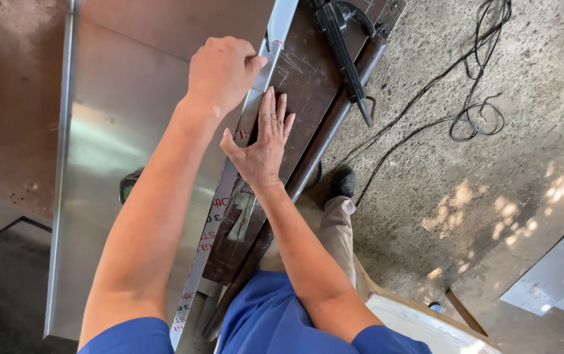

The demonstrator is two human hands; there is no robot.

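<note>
left hand (223,69) is curled shut over the steel strip (229,177) lying along the table's (308,72) left edge, right hand (263,147) pressed flat beside it, fingers together; strip looks stiff, light, slick, probably sharp-edged, so I'd grip its folded edge

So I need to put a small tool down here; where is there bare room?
The shiny steel sheet lies bare from its far-side folded edge to the left hand. The brown bench strip between the right hand and the black clamp tool is narrow. Both hands crowd the metal strip.
</note>
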